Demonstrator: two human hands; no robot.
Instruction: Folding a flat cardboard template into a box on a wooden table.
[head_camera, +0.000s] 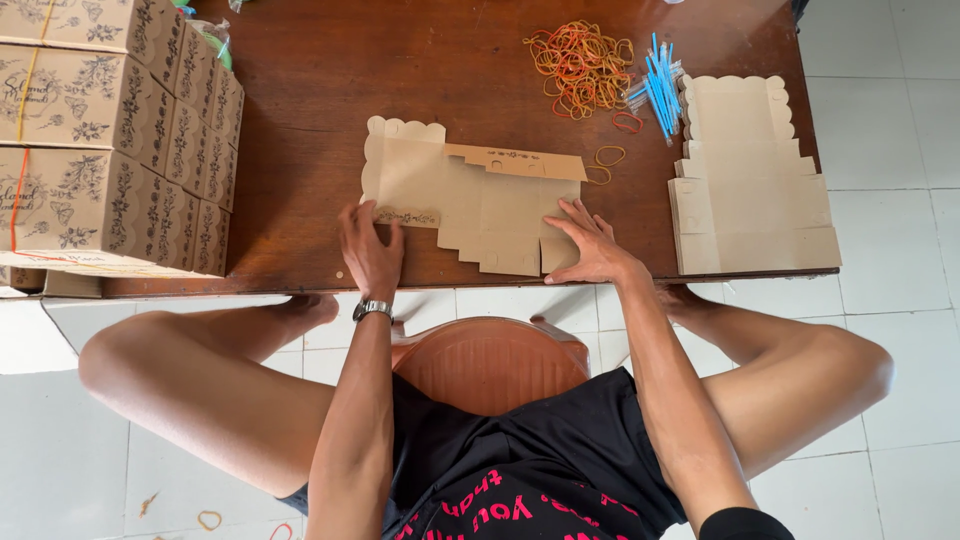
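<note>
Both hands, left hand (370, 250) and right hand (590, 245), press spread-fingered on the light, bendable flat carton blank (480, 195) at the desk's (300, 120) near edge, best gripped by its flaps.

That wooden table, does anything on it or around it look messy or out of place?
A few rubber bands lie on the tiled floor by the person's leg, away from the loose pile of bands on the table. One more band sits apart beside the flat cardboard cutout.
</note>
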